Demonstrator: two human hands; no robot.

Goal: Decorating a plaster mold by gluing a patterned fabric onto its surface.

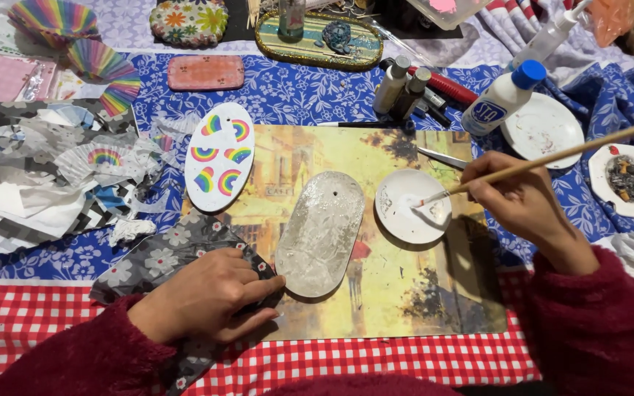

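Head view looks down on a cluttered bench [310,95] spread with blue floral and red checked cloths. Right hand [522,202] is closed around a thin wooden brush [544,163], whose tip rests in the white glue on a small round dish [412,205]. Left hand [210,297] lies flat and open, fingers pressing down on grey flowered paper [163,257], its forefinger reaching the lower edge of a long oval plaque [320,233] coated with a shiny film. Plaque and dish both sit on a yellowish picture mat [398,301], just beside each other. Another oval [220,157] decorated with rainbows lies to the upper left. Behind the dish stand a glue bottle [504,99] with a blue cap and a white plate [542,130].
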